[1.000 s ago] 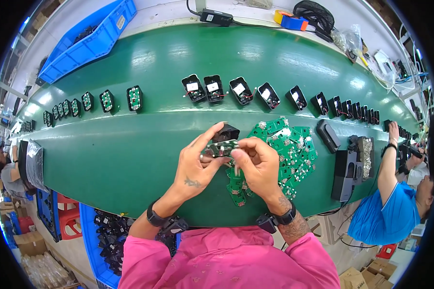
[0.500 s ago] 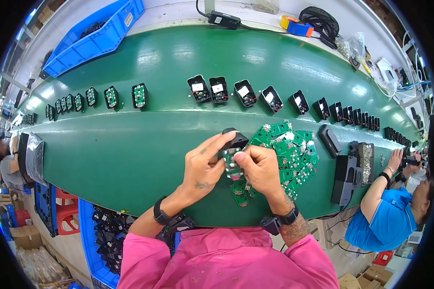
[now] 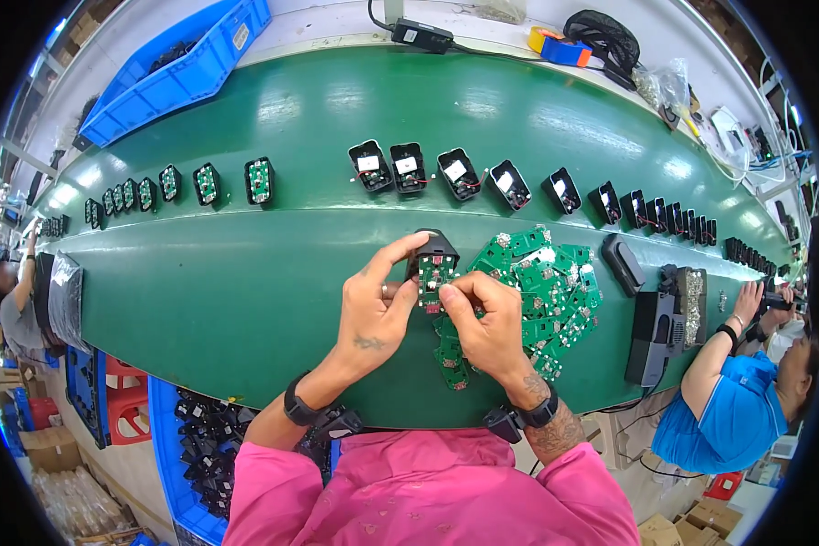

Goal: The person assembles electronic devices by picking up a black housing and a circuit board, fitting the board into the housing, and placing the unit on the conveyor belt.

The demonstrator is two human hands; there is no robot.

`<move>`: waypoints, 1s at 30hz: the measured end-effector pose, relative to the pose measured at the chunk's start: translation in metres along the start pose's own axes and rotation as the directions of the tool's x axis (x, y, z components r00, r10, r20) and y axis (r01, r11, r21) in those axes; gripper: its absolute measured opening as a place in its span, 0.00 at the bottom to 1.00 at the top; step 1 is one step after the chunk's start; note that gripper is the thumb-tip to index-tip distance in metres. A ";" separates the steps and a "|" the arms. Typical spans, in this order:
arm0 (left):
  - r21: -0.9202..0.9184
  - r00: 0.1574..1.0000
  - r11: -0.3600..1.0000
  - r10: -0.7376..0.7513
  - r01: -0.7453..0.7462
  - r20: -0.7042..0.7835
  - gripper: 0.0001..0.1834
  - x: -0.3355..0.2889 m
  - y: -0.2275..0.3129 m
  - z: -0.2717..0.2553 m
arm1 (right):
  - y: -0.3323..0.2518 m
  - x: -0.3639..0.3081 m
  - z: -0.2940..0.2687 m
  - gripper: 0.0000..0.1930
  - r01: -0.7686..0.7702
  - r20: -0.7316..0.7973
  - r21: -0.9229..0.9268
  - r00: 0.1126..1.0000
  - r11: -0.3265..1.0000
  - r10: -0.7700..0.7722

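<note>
Above the bench in front of me, my left hand is closed round a small black plastic housing. A green circuit board lies over the housing's open face, its lower end jutting toward me. My right hand pinches that board at its right side, thumb on the component face. How far the board sits inside the housing is hidden by my fingers. Just right of my hands is a heap of loose green circuit boards, some partly under my right hand.
Black housings with white blocks inside line the bench at the far right; housings with boards line the left. A black device lies right of the heap. A blue crate stands back left. A co-worker sits at right.
The black housing has turned so its open face shows, and the circuit board has moved up and straightened over it. At far left another person's arm has risen.
</note>
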State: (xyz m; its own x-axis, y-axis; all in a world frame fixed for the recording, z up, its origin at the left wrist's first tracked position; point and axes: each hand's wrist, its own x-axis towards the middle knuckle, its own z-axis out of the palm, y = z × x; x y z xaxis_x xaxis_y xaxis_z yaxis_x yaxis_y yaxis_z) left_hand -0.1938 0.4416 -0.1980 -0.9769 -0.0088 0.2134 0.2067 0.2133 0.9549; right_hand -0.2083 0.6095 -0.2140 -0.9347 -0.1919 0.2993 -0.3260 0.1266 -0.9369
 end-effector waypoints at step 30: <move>-0.318 0.944 0.889 -0.317 0.329 0.089 0.17 0.002 -0.005 0.012 | 0.006 0.007 -0.003 0.22 0.048 0.079 -0.055 0.996 0.997 -0.043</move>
State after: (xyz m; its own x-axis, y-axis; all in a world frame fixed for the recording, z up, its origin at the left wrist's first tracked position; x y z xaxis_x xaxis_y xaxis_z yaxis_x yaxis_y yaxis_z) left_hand -0.1979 0.4522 -0.2045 -0.9927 0.0114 -0.1198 -0.1203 -0.1235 0.9850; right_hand -0.2178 0.6119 -0.2173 -0.9055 -0.2737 0.3244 -0.3776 0.1707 -0.9101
